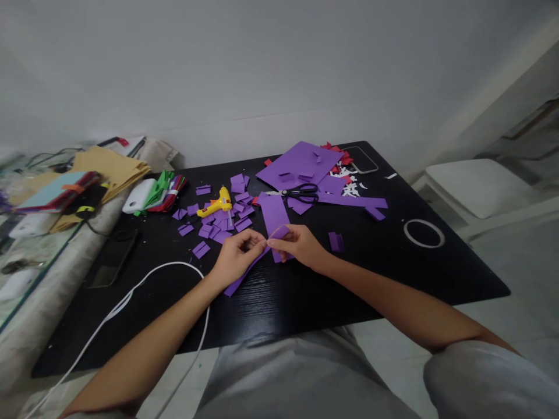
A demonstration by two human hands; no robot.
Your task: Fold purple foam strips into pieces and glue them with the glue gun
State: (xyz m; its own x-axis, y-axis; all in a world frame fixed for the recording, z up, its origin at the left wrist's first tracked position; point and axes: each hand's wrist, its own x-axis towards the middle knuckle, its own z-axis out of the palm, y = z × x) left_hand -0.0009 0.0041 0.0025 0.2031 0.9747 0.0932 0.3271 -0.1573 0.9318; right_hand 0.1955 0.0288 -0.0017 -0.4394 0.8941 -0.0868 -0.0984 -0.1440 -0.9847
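Between my two hands a long purple strip (244,276) is pinched, its lower end slanting down toward the table's front edge. My left hand (241,251) has its thumb and fingers closed on the strip's middle. My right hand (301,244) grips the upper end, which curves up over the fingers. Under and behind the hands lies a wider flat purple strip (274,214). Scissors with black handles (301,192) rest across the top of it. A yellow glue gun (218,202) sits left of it among several small folded purple pieces (201,249).
At the back lie a large purple sheet (297,166) and red and white scraps (351,187). A ring (423,233) is on the right of the black table (371,265). A white cable (152,270) loops at the left, near a phone (111,259). Stacked coloured pieces (168,193) stand behind.
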